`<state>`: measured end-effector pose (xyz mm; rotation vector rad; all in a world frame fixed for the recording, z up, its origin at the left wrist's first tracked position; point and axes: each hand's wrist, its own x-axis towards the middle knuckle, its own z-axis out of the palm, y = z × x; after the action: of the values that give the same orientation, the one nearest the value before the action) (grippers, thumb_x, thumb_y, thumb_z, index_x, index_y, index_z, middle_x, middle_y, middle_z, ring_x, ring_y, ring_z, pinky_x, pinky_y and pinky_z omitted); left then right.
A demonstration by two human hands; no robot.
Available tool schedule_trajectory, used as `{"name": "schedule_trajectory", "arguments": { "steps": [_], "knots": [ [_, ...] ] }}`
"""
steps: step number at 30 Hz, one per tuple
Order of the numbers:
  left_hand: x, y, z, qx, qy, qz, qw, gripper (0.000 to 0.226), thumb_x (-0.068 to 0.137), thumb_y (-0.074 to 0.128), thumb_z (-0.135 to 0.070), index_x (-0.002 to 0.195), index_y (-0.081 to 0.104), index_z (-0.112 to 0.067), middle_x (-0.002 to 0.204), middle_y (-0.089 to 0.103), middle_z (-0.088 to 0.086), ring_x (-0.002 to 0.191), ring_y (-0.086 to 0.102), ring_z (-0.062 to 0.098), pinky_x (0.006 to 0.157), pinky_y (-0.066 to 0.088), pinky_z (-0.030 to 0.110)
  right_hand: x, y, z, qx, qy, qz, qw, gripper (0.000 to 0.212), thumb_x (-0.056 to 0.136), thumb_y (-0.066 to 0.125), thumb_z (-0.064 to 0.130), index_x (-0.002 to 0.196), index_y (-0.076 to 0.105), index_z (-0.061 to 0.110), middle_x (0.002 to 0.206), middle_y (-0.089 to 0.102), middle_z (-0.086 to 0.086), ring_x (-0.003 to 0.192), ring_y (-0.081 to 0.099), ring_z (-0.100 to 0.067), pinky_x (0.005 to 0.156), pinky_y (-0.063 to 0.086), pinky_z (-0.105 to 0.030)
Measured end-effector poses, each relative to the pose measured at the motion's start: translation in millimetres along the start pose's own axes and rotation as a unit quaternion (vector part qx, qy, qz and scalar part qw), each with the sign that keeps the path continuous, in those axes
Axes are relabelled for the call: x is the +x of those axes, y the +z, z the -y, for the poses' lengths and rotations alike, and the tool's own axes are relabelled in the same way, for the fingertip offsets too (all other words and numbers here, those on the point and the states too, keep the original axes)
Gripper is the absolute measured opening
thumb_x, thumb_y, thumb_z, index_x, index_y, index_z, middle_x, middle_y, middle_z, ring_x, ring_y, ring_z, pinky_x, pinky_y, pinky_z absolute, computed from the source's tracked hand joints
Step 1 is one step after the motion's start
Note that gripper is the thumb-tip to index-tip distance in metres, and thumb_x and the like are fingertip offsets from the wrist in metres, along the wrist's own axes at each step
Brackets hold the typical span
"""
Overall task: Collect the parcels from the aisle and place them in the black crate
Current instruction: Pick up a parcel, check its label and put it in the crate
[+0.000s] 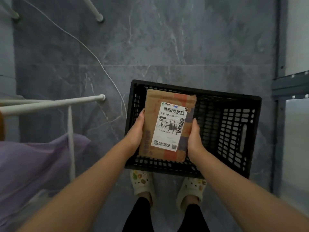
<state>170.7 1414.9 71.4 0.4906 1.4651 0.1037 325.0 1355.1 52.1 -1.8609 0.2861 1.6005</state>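
Note:
A flat brown cardboard parcel point(151, 124) with a white shipping label faces up over the left half of the black crate point(234, 128). My left hand point(136, 131) grips its left edge and my right hand point(194, 139) grips its right edge. The crate is a black perforated plastic box standing on the grey floor just in front of my feet. I cannot tell whether the parcel touches the crate's bottom. The right half of the crate shows only its mesh floor.
White table legs point(55, 102) and a thin white cable point(93, 54) lie to the left on the grey marble floor. Purple fabric point(33, 158) hangs at the lower left. A grey metal shelf frame point(280, 91) stands at the right.

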Motion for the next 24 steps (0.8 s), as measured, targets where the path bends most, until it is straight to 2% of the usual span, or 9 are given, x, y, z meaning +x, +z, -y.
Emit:
{"name": "schedule_trajectory", "arguments": {
  "steps": [3, 7, 10, 11, 12, 13, 15, 19, 24],
  "knots": [
    [36.9, 5.1, 16.4, 0.03, -0.009, -0.019, 0.999, 0.05, 0.098, 0.017, -0.055, 0.136, 0.044, -0.036, 0.117, 0.062, -0.009, 0.095, 0.059, 0.006, 0.075, 0.047, 0.024, 41.5, -3.3, -22.7, 0.005, 0.016, -0.005, 1.0, 0.052, 0.098, 0.021, 0.052, 0.1, 0.064, 0.022, 0.092, 0.067, 0.001, 0.087, 0.063, -0.018, 0.086, 0.047, -0.034],
    [81.8, 12.5, 26.7, 0.002, -0.039, -0.064, 0.997, 0.05, 0.097, 0.017, -0.058, 0.141, 0.036, -0.043, 0.133, 0.055, -0.002, 0.118, 0.054, 0.023, 0.099, 0.044, 0.044, 77.2, 4.4, -30.0, -0.003, 0.024, -0.006, 1.0, 0.057, 0.097, 0.021, 0.053, 0.121, 0.059, 0.017, 0.115, 0.063, -0.005, 0.105, 0.059, -0.024, 0.099, 0.043, -0.04],
    [106.9, 15.9, 32.6, -0.014, -0.053, -0.111, 0.992, 0.063, 0.092, 0.021, -0.065, 0.139, 0.045, -0.031, 0.134, 0.055, 0.003, 0.121, 0.053, 0.027, 0.107, 0.038, 0.048, 102.9, 16.4, -28.8, -0.02, 0.014, -0.015, 1.0, 0.069, 0.086, 0.031, 0.069, 0.13, 0.054, 0.021, 0.129, 0.056, -0.004, 0.117, 0.054, -0.025, 0.106, 0.039, -0.04],
    [115.1, 16.4, 35.8, -0.023, -0.062, -0.13, 0.989, 0.07, 0.087, 0.022, -0.071, 0.138, 0.046, -0.029, 0.134, 0.055, 0.003, 0.122, 0.052, 0.028, 0.107, 0.038, 0.049, 110.4, 18.1, -28.2, -0.038, 0.015, -0.008, 0.999, 0.071, 0.08, 0.033, 0.074, 0.129, 0.054, 0.027, 0.131, 0.056, -0.004, 0.117, 0.054, -0.024, 0.107, 0.038, -0.039],
    [123.2, 15.2, 39.2, -0.031, -0.069, -0.144, 0.987, 0.077, 0.081, 0.023, -0.076, 0.138, 0.045, -0.029, 0.135, 0.055, 0.003, 0.123, 0.052, 0.03, 0.106, 0.038, 0.05, 119.5, 18.6, -28.0, -0.045, 0.018, 0.001, 0.999, 0.058, 0.083, 0.032, 0.071, 0.117, 0.057, 0.031, 0.121, 0.061, -0.004, 0.108, 0.057, -0.021, 0.103, 0.04, -0.034],
    [131.1, 13.1, 43.4, -0.04, -0.075, -0.156, 0.984, 0.082, 0.077, 0.024, -0.079, 0.138, 0.045, -0.029, 0.135, 0.055, 0.004, 0.122, 0.052, 0.031, 0.106, 0.038, 0.051, 125.4, 18.6, -25.9, -0.051, 0.024, 0.016, 0.998, 0.043, 0.092, 0.028, 0.062, 0.098, 0.058, 0.032, 0.102, 0.064, -0.003, 0.094, 0.059, -0.018, 0.092, 0.043, -0.029],
    [141.1, 10.3, 47.1, -0.05, -0.076, -0.173, 0.981, 0.079, 0.08, 0.023, -0.078, 0.135, 0.049, -0.027, 0.129, 0.06, 0.004, 0.116, 0.056, 0.031, 0.102, 0.042, 0.051, 141.1, 20.0, -23.5, -0.049, 0.038, 0.04, 0.997, 0.042, 0.099, 0.021, 0.047, 0.075, 0.049, 0.028, 0.082, 0.058, 0.0, 0.079, 0.056, -0.015, 0.076, 0.044, -0.027],
    [153.3, 7.0, 48.3, -0.029, -0.074, -0.209, 0.975, 0.066, 0.091, 0.021, -0.067, 0.137, 0.047, -0.027, 0.129, 0.059, 0.004, 0.116, 0.055, 0.03, 0.102, 0.043, 0.049, 149.3, 28.2, -30.0, -0.05, 0.038, 0.08, 0.995, 0.052, 0.098, 0.019, 0.051, 0.089, 0.059, 0.021, 0.107, 0.066, -0.006, 0.085, 0.061, -0.011, 0.068, 0.047, -0.025],
    [150.0, 12.6, 43.3, -0.014, -0.04, -0.238, 0.97, 0.058, 0.095, 0.023, -0.06, 0.137, 0.045, -0.026, 0.127, 0.055, -0.005, 0.121, 0.051, 0.024, 0.107, 0.037, 0.045, 159.6, 30.8, -39.9, -0.027, 0.043, 0.083, 0.995, 0.048, 0.098, 0.02, 0.052, 0.083, 0.059, 0.028, 0.099, 0.064, 0.005, 0.085, 0.062, -0.014, 0.073, 0.047, -0.026]
  ]
}}
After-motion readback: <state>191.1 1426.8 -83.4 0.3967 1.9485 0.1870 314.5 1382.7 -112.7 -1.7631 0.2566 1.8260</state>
